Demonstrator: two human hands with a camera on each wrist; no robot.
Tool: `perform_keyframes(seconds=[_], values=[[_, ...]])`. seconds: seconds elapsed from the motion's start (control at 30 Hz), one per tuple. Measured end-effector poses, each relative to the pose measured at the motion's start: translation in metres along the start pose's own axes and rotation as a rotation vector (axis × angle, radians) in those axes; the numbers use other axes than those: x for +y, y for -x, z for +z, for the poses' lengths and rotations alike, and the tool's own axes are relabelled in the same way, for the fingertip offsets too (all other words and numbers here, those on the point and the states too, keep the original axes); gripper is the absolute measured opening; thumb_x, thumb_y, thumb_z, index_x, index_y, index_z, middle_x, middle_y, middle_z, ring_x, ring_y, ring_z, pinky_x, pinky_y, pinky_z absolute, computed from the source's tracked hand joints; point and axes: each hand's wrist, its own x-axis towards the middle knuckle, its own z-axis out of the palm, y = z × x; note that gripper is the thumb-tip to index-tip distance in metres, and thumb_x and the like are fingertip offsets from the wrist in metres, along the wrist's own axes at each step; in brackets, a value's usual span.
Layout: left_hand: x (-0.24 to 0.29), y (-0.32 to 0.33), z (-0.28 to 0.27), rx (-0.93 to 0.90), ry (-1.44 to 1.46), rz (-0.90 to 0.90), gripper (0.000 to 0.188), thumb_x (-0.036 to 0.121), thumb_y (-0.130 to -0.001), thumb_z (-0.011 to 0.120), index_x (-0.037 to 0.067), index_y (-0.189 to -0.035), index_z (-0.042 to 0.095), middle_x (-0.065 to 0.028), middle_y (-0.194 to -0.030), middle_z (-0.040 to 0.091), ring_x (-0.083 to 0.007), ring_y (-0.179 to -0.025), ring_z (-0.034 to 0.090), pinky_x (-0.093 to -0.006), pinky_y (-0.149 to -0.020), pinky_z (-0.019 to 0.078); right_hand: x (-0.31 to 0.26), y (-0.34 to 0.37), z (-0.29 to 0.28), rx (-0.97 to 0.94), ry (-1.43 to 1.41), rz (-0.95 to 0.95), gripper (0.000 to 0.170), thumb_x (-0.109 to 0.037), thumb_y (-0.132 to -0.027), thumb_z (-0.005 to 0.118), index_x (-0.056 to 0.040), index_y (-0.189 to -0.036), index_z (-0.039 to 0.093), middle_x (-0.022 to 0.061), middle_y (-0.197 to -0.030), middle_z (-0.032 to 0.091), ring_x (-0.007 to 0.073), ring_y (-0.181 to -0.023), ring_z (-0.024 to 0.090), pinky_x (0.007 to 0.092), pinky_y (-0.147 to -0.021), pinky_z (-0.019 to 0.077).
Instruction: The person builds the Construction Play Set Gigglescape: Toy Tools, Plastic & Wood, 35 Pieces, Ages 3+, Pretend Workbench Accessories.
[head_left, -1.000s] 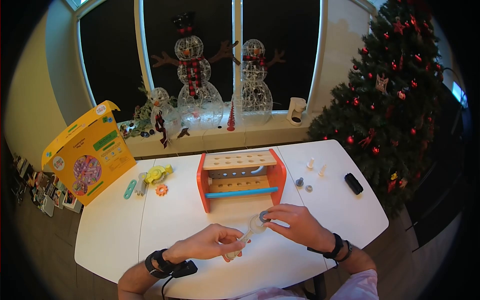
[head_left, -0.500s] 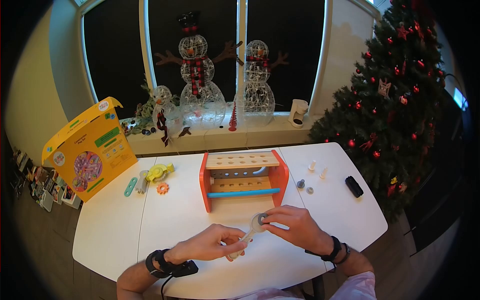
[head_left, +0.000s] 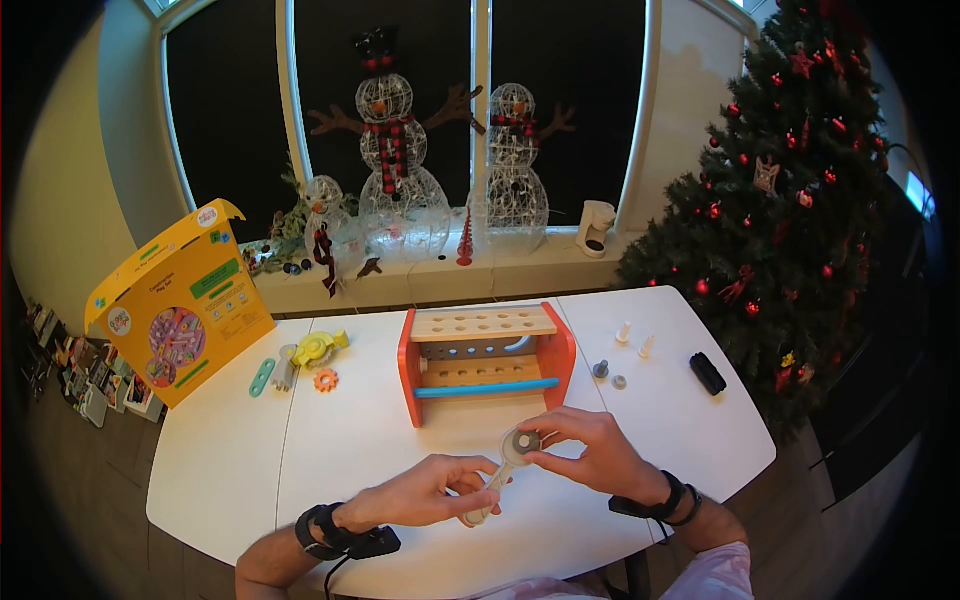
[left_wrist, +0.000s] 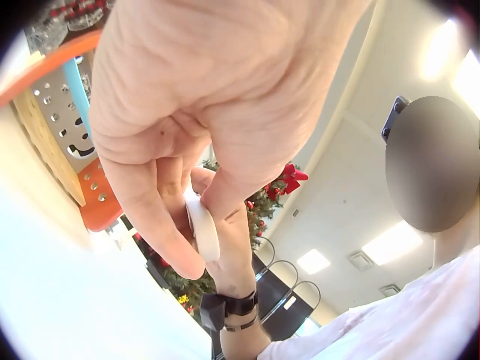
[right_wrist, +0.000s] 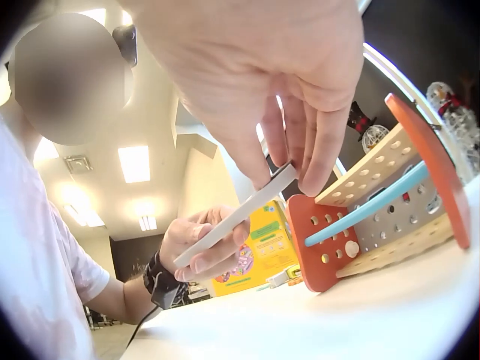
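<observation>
My left hand (head_left: 425,490) holds the handle of a light grey toy wrench (head_left: 508,472) between thumb and fingers, above the front of the table. At the wrench's far end, the thumb and fingers of my right hand (head_left: 592,452) pinch a darker grey toy nut (head_left: 526,441) with a hole in its middle. The nut overlaps the round head of the wrench. Seen edge-on in the right wrist view, the wrench (right_wrist: 236,217) slants up from the left hand (right_wrist: 202,244) to the right fingertips. The left wrist view shows only its pale handle end (left_wrist: 206,236).
Behind the hands stands a wooden toy workbench (head_left: 482,323) with red sides and a blue bar. Rightward lie grey pieces (head_left: 601,369), pale pegs (head_left: 647,347) and a black object (head_left: 707,370). A yellow box (head_left: 180,310), yellow toy (head_left: 318,347) and orange gear (head_left: 326,380) are at left.
The wrench has turned so its round head and the nut face the head camera more. My right fingers still pinch the nut, and my left hand keeps the handle.
</observation>
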Motion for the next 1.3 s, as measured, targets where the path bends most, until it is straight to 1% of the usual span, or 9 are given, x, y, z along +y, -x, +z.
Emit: perform_keyframes(seconds=[0.33,0.43,0.6,0.83,0.97,1.07,1.2,1.27,1.3], values=[[0.0,0.0,-0.001,0.006,0.029,-0.01,0.037,0.029,-0.115,0.065,0.006,-0.144,0.059,-0.0092,-0.115,0.081,-0.0137,-0.104,0.076,-0.0311,-0.088,0.061,0.0,-0.003,-0.007,0.044,-0.129,0.06,0.048,-0.003,-0.092,0.088,0.0,-0.137,0.071,0.0153,-0.124,0.078,0.0208,-0.107,0.08,0.0331,-0.091,0.0678],[-0.003,0.0,-0.003,0.011,0.005,0.022,0.039,0.029,-0.116,0.062,0.006,-0.147,0.056,-0.0126,-0.113,0.082,-0.0179,-0.102,0.077,-0.0324,-0.086,0.064,0.002,-0.007,-0.022,0.136,-0.092,0.006,0.044,-0.006,-0.096,0.085,0.0007,-0.137,0.07,0.0132,-0.118,0.08,0.0194,-0.104,0.08,0.0314,-0.09,0.0665],[-0.003,0.0,-0.004,0.039,-0.022,0.016,0.038,0.027,-0.116,0.063,0.006,-0.147,0.056,-0.0131,-0.115,0.082,-0.0188,-0.103,0.078,-0.0319,-0.085,0.0633,0.044,-0.018,-0.063,0.496,-0.083,0.131,0.022,-0.003,-0.102,0.074,0.0017,-0.123,0.075,0.0094,-0.111,0.08,0.0144,-0.097,0.077,0.0289,-0.081,0.0643],[-0.003,-0.001,-0.005,0.039,0.013,0.005,0.038,0.026,-0.116,0.063,0.006,-0.148,0.055,-0.0132,-0.118,0.081,-0.0192,-0.107,0.078,-0.0324,-0.086,0.0633,0.166,-0.009,-0.096,0.323,0.309,0.376,0.029,-0.011,-0.094,0.083,-0.0017,-0.122,0.078,0.0116,-0.106,0.081,0.0199,-0.086,0.077,0.0347,-0.074,0.062],[-0.002,-0.002,-0.007,0.039,0.02,-0.006,0.038,0.025,-0.116,0.063,0.006,-0.148,0.055,-0.0132,-0.118,0.081,-0.02,-0.109,0.078,-0.0333,-0.087,0.0638,0.19,-0.008,-0.088,0.233,0.432,0.528,0.039,-0.02,-0.088,0.091,-0.0016,-0.121,0.079,0.0117,-0.102,0.081,0.0242,-0.081,0.076,0.0383,-0.074,0.0619],[0.0,-0.002,-0.007,0.045,0.008,-0.017,0.039,0.025,-0.116,0.063,0.006,-0.148,0.055,-0.0134,-0.118,0.081,-0.0204,-0.11,0.078,-0.0341,-0.088,0.0643,0.208,-0.009,-0.086,0.19,0.521,0.473,0.042,-0.021,-0.086,0.092,-0.0018,-0.121,0.079,0.0123,-0.102,0.081,0.0249,-0.081,0.076,0.0387,-0.076,0.0619],[0.0,-0.001,-0.009,0.05,0.009,-0.029,0.039,0.026,-0.115,0.064,0.005,-0.147,0.055,-0.0138,-0.118,0.081,-0.0205,-0.111,0.077,-0.0348,-0.089,0.0647,0.207,-0.016,-0.089,0.157,0.411,0.564,0.036,-0.021,-0.088,0.091,-0.002,-0.117,0.08,0.0103,-0.1,0.081,0.0217,-0.088,0.077,0.0353,-0.078,0.0613],[0.0,-0.001,-0.01,0.055,0.013,-0.023,0.039,0.026,-0.115,0.064,0.005,-0.147,0.055,-0.0138,-0.118,0.081,-0.0202,-0.111,0.077,-0.0349,-0.09,0.0648,0.194,-0.019,-0.091,0.162,0.04,0.592,0.027,-0.017,-0.096,0.083,-0.0003,-0.116,0.076,0.0086,-0.105,0.08,0.0188,-0.098,0.077,0.0326,-0.086,0.063],[-0.001,-0.001,-0.01,0.055,0.018,-0.018,0.039,0.026,-0.115,0.064,0.005,-0.147,0.055,-0.0138,-0.118,0.081,-0.02,-0.111,0.077,-0.0349,-0.09,0.065,0.188,-0.019,-0.091,0.161,0.041,0.592,0.027,-0.017,-0.096,0.083,-0.0003,-0.116,0.076,0.0086,-0.105,0.08,0.0188,-0.098,0.077,0.0326,-0.086,0.063]])
